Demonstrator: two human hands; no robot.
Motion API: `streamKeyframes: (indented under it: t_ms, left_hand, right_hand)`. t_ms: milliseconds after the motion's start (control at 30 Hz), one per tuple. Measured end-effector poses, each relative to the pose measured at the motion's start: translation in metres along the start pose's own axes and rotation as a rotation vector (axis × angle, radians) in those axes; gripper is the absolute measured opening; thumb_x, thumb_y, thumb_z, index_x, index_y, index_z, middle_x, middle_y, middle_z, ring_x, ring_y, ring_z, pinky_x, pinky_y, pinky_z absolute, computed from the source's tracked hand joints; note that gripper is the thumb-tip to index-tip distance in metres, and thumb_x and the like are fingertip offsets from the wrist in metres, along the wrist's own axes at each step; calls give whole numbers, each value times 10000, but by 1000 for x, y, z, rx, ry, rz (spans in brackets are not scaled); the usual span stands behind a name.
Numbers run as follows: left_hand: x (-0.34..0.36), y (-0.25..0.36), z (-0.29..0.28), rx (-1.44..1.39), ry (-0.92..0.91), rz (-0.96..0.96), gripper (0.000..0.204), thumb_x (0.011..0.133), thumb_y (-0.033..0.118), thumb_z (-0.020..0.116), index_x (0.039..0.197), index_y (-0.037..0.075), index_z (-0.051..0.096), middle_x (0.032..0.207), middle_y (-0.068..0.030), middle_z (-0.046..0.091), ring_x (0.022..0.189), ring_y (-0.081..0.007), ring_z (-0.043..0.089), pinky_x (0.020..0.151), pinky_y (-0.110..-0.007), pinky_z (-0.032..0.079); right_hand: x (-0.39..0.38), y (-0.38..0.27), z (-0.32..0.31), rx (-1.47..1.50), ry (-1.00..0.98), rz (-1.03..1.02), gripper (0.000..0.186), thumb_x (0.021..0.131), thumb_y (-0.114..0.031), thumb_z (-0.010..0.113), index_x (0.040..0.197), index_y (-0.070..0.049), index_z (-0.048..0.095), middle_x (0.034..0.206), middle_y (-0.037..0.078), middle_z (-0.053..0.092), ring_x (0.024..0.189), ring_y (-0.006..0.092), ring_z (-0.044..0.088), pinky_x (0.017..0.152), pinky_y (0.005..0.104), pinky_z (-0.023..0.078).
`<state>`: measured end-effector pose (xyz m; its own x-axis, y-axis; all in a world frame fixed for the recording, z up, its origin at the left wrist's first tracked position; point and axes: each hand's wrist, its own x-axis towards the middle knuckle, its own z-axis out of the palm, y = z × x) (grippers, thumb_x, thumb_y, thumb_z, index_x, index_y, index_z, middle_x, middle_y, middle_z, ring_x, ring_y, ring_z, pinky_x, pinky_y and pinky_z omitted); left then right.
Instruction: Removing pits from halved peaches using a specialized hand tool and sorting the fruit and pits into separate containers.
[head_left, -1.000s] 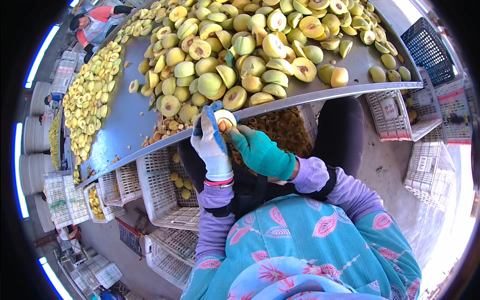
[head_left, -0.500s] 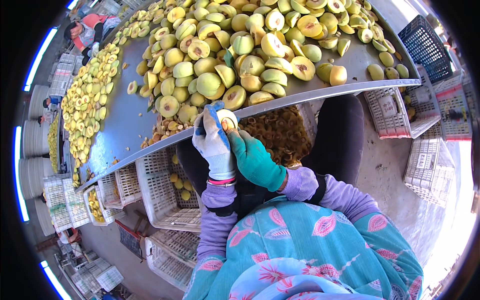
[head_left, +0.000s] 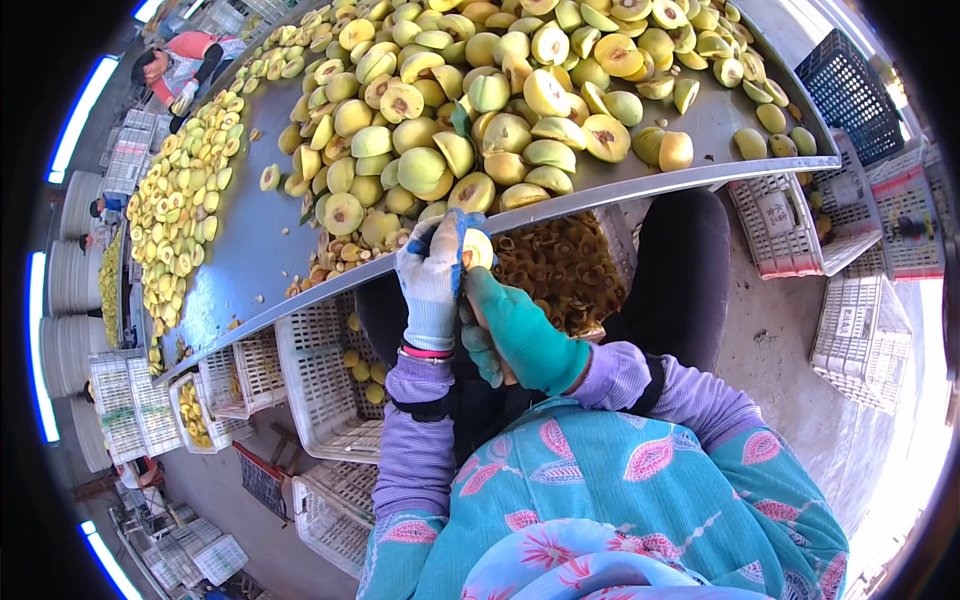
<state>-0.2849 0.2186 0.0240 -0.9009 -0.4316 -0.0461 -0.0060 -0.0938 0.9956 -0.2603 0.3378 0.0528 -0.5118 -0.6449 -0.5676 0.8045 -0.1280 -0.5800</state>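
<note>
Yellow halved fruit (head_left: 478, 247) sits pinched in the white-gloved left hand (head_left: 430, 285) just below the metal table (head_left: 240, 260) edge, the green-gloved right hand (head_left: 515, 330) closed probably around a small tool — many whole fruits (head_left: 420, 165) remain, many halves (head_left: 175, 215) done.

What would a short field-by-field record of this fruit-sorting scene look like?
Left hand: white glove, grip on a halved fruit
Right hand: green glove, meeting the left hand at the fruit
Table: metal surface piled with halved yellow-green fruit
Below table edge: crate of brown pits
Floor: white plastic crates, one dark blue crate
</note>
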Motion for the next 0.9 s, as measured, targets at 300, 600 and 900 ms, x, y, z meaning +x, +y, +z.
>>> streamKeyframes:
  t_ms: [300,600,900]
  left_hand:
    - [-5,24,-3,-217,-209,-157,403,933,358,479,968,-31,579,742,-139,628,518,-215,600,467,-290,500]
    - [-23,37,-96,-3,470,-35,364,889,361,556,924,4,620,743,-86,614,690,-190,612,623,-297,499]
    - [104,28,-121,1520,103,167,477,718,278,695,1118,54,563,1087,-167,596,1004,-327,580,866,-392,461]
  right_hand:
    - [7,-5,-19,376,-517,219,448,944,-535,336,884,-125,507,554,-54,389,387,64,336,331,224,293]
    - [12,11,-32,779,-898,377,444,949,-513,342,827,-114,495,553,-42,396,389,61,330,339,216,258]
    - [10,-8,-28,-10,-129,160,421,911,-487,469,806,-81,509,572,0,474,417,101,434,372,238,376]
